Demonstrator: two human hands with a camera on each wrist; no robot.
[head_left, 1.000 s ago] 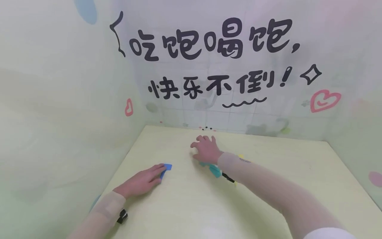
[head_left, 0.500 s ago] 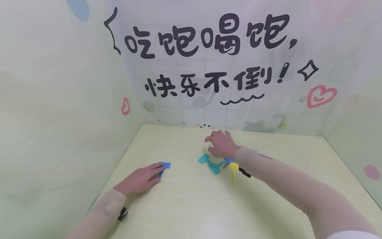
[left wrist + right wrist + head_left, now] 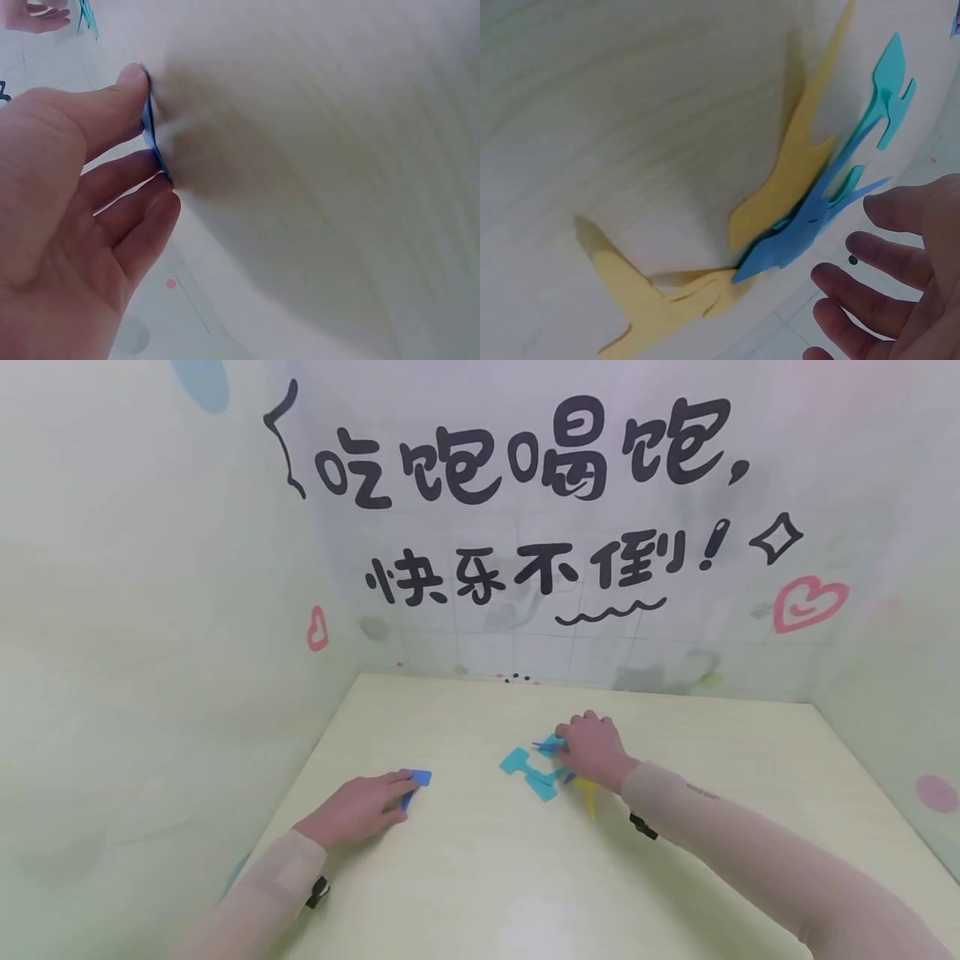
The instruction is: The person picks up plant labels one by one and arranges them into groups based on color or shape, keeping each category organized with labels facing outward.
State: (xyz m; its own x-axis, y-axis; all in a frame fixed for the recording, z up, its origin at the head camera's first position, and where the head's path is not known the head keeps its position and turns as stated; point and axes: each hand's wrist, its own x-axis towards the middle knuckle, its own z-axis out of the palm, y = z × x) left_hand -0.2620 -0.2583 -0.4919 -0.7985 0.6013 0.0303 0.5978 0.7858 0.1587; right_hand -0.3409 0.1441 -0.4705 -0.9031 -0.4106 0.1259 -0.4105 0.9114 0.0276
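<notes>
In the head view my left hand [image 3: 360,806] rests on a small flat blue piece [image 3: 422,777] at the table's left. Its thumb and fingertips touch the piece, seen edge-on as a blue strip [image 3: 150,124] in the left wrist view. My right hand [image 3: 596,747] is over a cluster of thin slotted cutouts. In the right wrist view its fingers are spread, with the thumb near the pointed end of a blue cutout [image 3: 795,236]. Around that lie a teal cutout [image 3: 889,71], a yellow cutout [image 3: 799,169] and another yellow one [image 3: 656,307]. The hand partly hides the cluster in the head view.
The pale wooden table [image 3: 480,885] runs back to a wall [image 3: 480,643] with black lettering and a pink heart. Pale side walls [image 3: 150,693] close it in at left and right. Beige sleeves cover both forearms.
My right hand has moved right and then down toward the cutouts, and more of the teal pieces shows. The left hand stays on the blue piece. The head view has shifted slightly.
</notes>
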